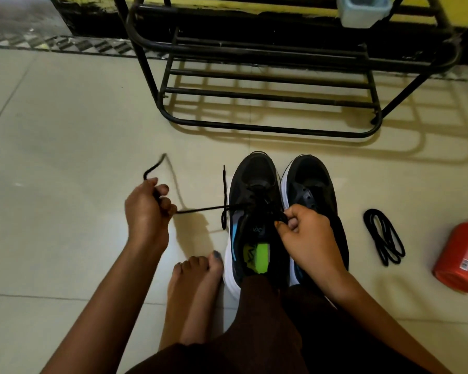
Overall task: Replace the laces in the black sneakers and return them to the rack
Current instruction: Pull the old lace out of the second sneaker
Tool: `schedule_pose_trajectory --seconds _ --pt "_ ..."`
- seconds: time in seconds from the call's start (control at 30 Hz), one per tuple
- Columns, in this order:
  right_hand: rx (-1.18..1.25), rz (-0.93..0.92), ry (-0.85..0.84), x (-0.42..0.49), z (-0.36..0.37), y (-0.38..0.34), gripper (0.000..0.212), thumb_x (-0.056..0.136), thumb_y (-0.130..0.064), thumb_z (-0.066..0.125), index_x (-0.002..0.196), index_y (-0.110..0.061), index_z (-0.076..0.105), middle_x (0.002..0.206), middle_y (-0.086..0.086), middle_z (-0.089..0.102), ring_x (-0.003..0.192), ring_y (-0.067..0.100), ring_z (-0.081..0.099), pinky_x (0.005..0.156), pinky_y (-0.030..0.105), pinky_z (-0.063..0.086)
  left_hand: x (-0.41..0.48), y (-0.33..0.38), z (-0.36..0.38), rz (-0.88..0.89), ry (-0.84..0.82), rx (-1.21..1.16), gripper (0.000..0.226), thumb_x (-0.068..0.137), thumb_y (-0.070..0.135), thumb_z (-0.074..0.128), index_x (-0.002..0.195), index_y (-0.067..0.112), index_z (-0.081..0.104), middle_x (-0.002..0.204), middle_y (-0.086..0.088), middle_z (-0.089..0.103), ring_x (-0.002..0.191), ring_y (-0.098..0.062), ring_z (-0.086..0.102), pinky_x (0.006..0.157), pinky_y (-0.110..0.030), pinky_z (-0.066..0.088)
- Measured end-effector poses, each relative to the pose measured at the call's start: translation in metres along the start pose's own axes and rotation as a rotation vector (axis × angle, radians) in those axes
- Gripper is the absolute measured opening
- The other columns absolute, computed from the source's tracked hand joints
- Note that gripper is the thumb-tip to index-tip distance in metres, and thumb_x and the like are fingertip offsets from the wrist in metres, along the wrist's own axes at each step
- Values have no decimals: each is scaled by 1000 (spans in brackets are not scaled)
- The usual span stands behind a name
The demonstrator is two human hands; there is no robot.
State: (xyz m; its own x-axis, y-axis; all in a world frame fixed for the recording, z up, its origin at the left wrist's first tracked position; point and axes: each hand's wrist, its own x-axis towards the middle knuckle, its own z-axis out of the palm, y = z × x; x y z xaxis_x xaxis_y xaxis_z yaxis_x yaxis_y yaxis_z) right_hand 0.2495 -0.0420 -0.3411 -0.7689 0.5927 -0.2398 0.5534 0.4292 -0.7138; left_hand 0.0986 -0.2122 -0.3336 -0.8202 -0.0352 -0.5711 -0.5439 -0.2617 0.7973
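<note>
Right hand (305,233) is pinching at the top eyelets of the black mesh sneaker with the white sole (254,174), on the lace I think. Left of that sneaker, the left hand (146,209) is clenched round the thin black shoelace (200,210), pulled taut. The matching sneaker (314,174), touching its right side, has bare eyelets, and a coiled black lace (384,236) lies further right. So maybe halfway. The black metal rack (268,128) beyond holds neither shoe yet.

Probably a home entryway, tiled floor (65,117), metal shoe rack (268,90)
</note>
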Motion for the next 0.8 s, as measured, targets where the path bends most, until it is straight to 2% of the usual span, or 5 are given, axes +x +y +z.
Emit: schedule_pose_trajectory --seconds 0.1,0.2,0.5,0.63,0.8 --pt "-47 -56 30 -1 1 -4 10 83 -17 66 90 -20 59 62 -7 51 53 4 50 55 11 41 2 -24 -4 49 74 302 36 96 8 39 131 10 41 103 -7 60 77 -17 59 64 -27 50" --pt "-223 -201 86 -1 3 -10 41 81 -27 69 120 -25 57 97 -4 54 77 13 58 67 27 52 -21 -51 -7 429 81 747 54 92 23 50 142 21 30 140 -5 41 129 -21 36 105 -34 31" --pt "-536 -514 229 16 8 -17 19 66 -22 81 78 -12 70 92 6 56 83 24 54 68 34 46 -37 -73 -3 1337 -276 1276 26 83 48 60 90 26 73 77 12 69 73 -11 59 78 -33 29" --pt "-118 -262 247 15 10 -16 10 85 -23 65 81 -14 63 98 1 52 90 13 50 74 25 43 -38 -75 -1 1322 -238 1210 20 82 39 61 86 23 74 71 11 68 65 -13 58 77 -32 28" --pt "696 143 111 23 -11 -21 18 96 -11 45 79 -17 48 68 -4 61 46 -1 45 50 15 37 -40 -75 2 1261 -275 1159 17 81 36 62 84 22 73 68 11 67 60 -13 58 77 -32 28"
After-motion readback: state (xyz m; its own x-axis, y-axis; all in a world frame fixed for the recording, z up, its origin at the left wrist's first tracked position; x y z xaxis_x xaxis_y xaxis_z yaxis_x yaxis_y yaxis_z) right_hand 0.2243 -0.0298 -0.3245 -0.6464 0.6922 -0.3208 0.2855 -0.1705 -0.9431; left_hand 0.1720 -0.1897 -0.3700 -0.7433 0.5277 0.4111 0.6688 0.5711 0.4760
